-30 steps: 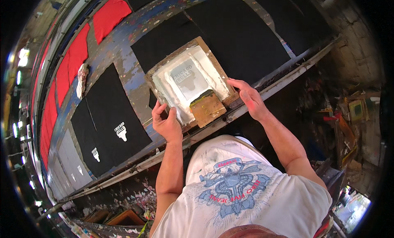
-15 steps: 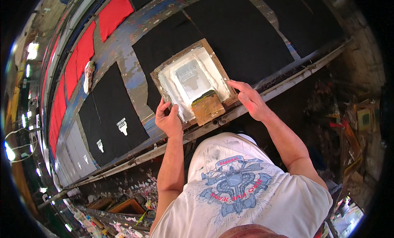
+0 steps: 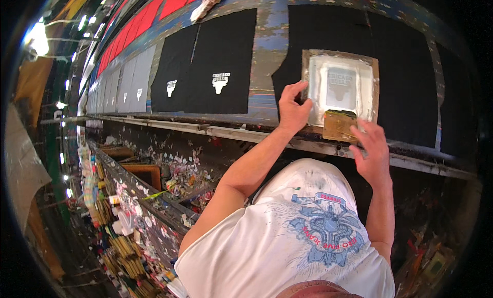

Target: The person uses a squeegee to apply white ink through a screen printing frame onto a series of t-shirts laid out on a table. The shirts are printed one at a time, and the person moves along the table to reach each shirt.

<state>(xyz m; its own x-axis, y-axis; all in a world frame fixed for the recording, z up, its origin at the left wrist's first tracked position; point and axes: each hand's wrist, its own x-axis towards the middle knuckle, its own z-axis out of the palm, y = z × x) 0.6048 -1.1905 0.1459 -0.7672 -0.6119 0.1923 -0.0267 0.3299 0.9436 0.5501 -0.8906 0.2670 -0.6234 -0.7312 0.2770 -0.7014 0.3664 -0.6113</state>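
Note:
A wood-framed printing screen (image 3: 376,87) lies flat on a black fabric panel (image 3: 405,67) on the long table. Its mesh carries a grey stencil inside white, ink-smeared borders. Across its near side rests a wooden squeegee (image 3: 338,127) with a dark blade edge. My left hand (image 3: 295,112) pinches the screen's left rail between thumb and fingers. Beside the squeegee's right end is my right hand (image 3: 372,150), fingers spread and thumb apart, with the fingertips close to the wood. Whether they touch it I cannot tell.
Left along the table lie a black panel with white prints (image 3: 221,67), grey panels (image 3: 123,87) and red panels (image 3: 138,26). A crumpled rag (image 3: 206,5) sits toward the back. A rail (image 3: 241,136) edges the table's near side. Littered shelving (image 3: 169,180) stands lower left.
The view has swung, so the table now runs nearly level. My right hand has gone from the screen's right rail to the squeegee's right end. My left hand stays at the left rail.

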